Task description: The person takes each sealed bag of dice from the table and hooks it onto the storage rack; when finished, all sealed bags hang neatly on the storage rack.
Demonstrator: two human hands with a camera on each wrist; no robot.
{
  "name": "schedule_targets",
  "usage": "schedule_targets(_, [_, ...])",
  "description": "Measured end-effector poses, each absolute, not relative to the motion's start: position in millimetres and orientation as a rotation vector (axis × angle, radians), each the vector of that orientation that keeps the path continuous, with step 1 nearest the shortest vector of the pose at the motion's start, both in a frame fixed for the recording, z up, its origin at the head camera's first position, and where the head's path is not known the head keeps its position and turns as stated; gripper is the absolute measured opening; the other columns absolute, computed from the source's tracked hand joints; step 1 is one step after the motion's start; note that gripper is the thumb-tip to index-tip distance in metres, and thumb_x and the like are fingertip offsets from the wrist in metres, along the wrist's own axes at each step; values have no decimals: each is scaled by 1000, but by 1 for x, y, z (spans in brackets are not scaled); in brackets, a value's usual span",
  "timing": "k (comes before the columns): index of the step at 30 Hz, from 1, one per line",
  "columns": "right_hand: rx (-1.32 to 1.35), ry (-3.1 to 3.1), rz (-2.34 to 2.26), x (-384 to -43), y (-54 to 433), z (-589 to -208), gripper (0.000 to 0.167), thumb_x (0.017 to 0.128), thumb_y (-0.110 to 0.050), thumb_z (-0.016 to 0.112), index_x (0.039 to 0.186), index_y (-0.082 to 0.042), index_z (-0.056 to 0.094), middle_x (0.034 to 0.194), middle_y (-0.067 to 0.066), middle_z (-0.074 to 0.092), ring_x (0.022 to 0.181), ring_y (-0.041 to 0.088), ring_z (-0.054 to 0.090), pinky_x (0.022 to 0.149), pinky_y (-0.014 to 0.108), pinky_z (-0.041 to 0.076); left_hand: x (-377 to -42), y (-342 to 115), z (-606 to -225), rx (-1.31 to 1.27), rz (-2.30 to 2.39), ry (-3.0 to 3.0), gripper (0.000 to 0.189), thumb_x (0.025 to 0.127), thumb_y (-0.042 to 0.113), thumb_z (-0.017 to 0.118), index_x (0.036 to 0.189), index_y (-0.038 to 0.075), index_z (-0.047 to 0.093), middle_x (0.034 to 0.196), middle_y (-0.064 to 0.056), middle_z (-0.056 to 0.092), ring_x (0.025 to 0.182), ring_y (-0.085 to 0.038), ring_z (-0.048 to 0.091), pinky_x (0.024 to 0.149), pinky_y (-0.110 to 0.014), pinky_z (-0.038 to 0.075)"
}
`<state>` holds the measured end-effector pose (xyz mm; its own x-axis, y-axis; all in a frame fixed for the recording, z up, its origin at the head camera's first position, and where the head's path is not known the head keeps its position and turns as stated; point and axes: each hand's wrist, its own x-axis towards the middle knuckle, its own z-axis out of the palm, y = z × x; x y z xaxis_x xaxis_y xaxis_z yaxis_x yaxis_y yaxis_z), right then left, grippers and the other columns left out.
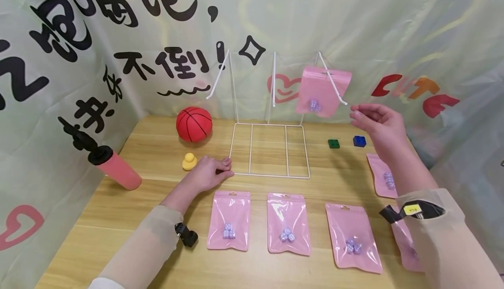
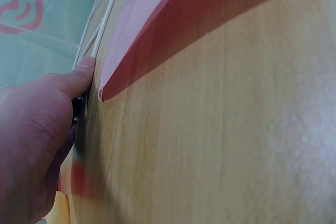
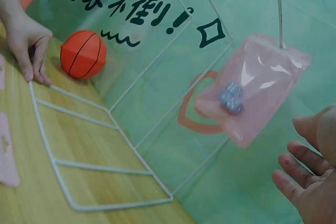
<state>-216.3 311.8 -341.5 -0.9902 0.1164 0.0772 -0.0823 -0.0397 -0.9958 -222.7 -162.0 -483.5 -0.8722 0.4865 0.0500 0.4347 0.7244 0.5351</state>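
My left hand (image 1: 206, 174) holds the front left corner of a white wire display rack (image 1: 271, 176), with thumb and fingers at the wire. A pink zip bag (image 1: 309, 85) with several lilac dice hangs from the rack's right hook (image 1: 332, 81). Just right of that hook's tip is my right hand (image 1: 379, 125), its fingers loosely bent and nothing in them. The right wrist view shows the hanging bag (image 3: 257, 82) apart from the right fingers (image 3: 302, 158). The middle hook (image 1: 274, 79) and left hook (image 1: 218, 76) carry no bag.
More pink dice bags lie in front of the rack, including a left one (image 1: 228, 206), and by the right forearm (image 1: 378, 170). A red ball (image 1: 194, 124), yellow duck (image 1: 189, 161) and pink bottle (image 1: 120, 170) stand left. Green (image 1: 333, 143) and blue bricks (image 1: 359, 141) lie right.
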Motion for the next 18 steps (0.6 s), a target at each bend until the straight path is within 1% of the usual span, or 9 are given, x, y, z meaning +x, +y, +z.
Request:
schedule_targets(2, [-41, -2119, 2151, -210, 317, -346, 45, 95, -16, 81, 132, 1, 61, 119, -1, 73, 105, 10, 72, 89, 19, 57, -223, -162, -484, 757, 836, 2830, 37, 98, 33, 80, 125, 9, 77, 137, -5, 67, 134, -20, 59, 123, -53, 31])
schedule_targets(7, [-54, -2228, 2072, -191, 332, -356, 41, 97, -13, 79, 132, 0, 62, 117, -6, 74, 103, 8, 71, 87, 15, 57, -224, -162, -485, 766, 835, 2822, 38, 98, 33, 80, 126, 8, 77, 138, -6, 67, 134, -20, 59, 121, -49, 35])
schedule_targets(11, [-75, -2267, 2060, -177, 347, -362, 38, 98, -10, 77, 133, -1, 63, 115, -9, 74, 100, 6, 71, 84, 15, 57, -224, -162, -484, 768, 832, 2820, 37, 98, 32, 80, 126, 8, 77, 138, -6, 67, 134, -20, 59, 119, -46, 39])
schedule_targets(15, [-51, -2202, 2128, -168, 364, -370, 34, 98, -4, 76, 129, 0, 66, 113, -6, 75, 100, 6, 73, 82, 18, 59, -224, -162, -485, 765, 833, 2822, 37, 97, 32, 80, 126, 8, 77, 138, -6, 67, 134, -20, 59, 118, -46, 40])
schedule_targets(18, [-83, -2205, 2129, -162, 377, -375, 32, 97, -4, 77, 127, -3, 67, 111, -7, 76, 98, 5, 74, 80, 18, 60, -224, -162, -484, 757, 841, 2820, 38, 97, 32, 81, 126, 8, 77, 138, -7, 67, 134, -21, 59, 118, -47, 40])
